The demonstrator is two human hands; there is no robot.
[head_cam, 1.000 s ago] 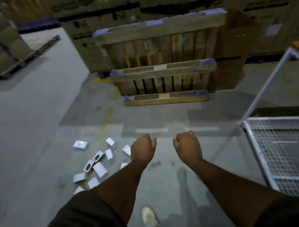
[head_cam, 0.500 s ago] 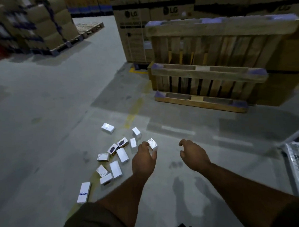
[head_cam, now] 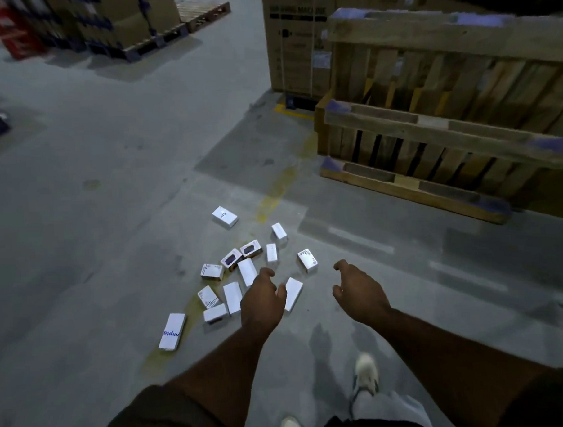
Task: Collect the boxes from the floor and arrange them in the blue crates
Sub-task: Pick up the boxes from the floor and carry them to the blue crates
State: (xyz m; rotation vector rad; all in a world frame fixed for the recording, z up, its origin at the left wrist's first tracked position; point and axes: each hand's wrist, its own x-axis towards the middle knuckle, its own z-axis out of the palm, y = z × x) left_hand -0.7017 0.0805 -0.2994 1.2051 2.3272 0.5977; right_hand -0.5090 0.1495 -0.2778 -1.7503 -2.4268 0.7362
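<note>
Both hands empty, fingers loosely curled: left hand (head_cam: 263,298) over the scattered white boxes (head_cam: 247,271) on the floor (head_cam: 96,205), right hand (head_cam: 357,290) beside them, presumably pre-grasp; I see no crates.

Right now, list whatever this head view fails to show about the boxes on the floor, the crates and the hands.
- Blue crates: none in the frame; where they stand cannot be told.
- Box beside the left hand: its near edge is hidden by that hand.
- Print on the long box: only part of a blue word reads; the rest is blurred.
- Labels on the small boxes: too small to read.
- Right hand: palm faces down, its underside hidden.
</note>
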